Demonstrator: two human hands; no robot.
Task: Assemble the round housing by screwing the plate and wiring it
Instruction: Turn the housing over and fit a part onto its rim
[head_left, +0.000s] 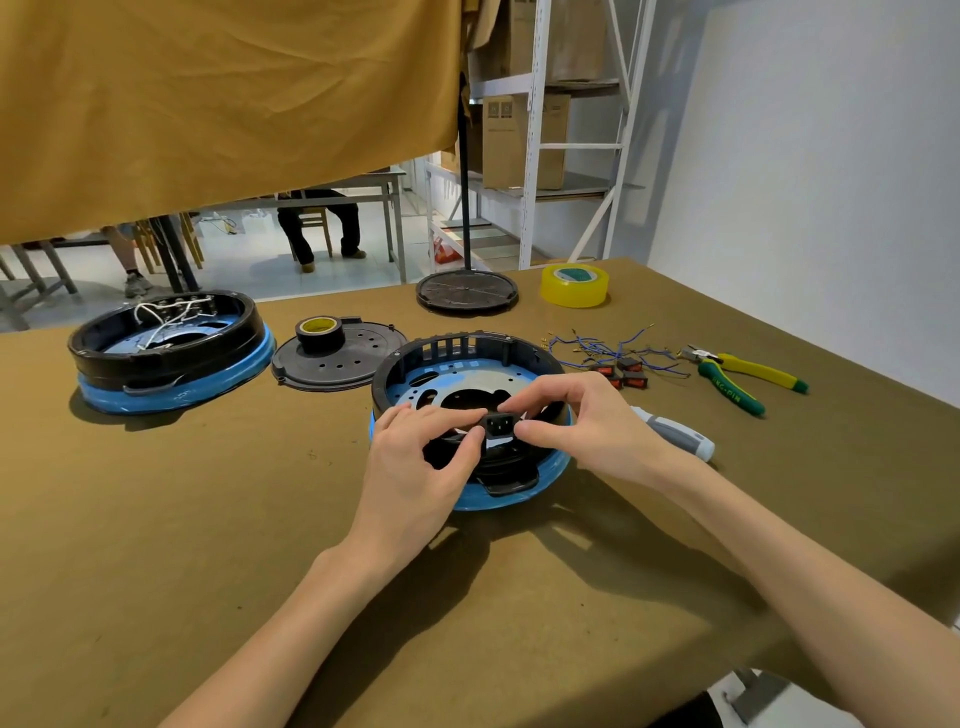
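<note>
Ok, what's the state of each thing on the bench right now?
Near housing: open, no wires inside.
Power socket: pinched by left hand and right hand at the housing rim.
Far housing: open, white wires inside.
Pliers: lying untouched.
Screwdriver: lying untouched.

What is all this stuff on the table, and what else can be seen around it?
Housing: 1, black on blue, centre, under the hands.
Socket: 1, black, at housing's near rim, pinched.
Second housing: 1, black and blue, white wires inside, left.
Lid: 1, black, between housings.
Black tape: 1 roll, on lid.
Disc: 1, black, far edge.
Yellow tape: 1 roll, far right.
Wires: bundle, blue, right.
Switches: several, black and red, by wires.
Pliers: 1, green and yellow, right.
Screwdriver: 1, grey and white, behind right hand.
Table: 1, brown.
Curtain: 1, tan, above.
Shelves: white, with boxes.
Left hand: pinches socket.
Right hand: pinches socket.
</note>
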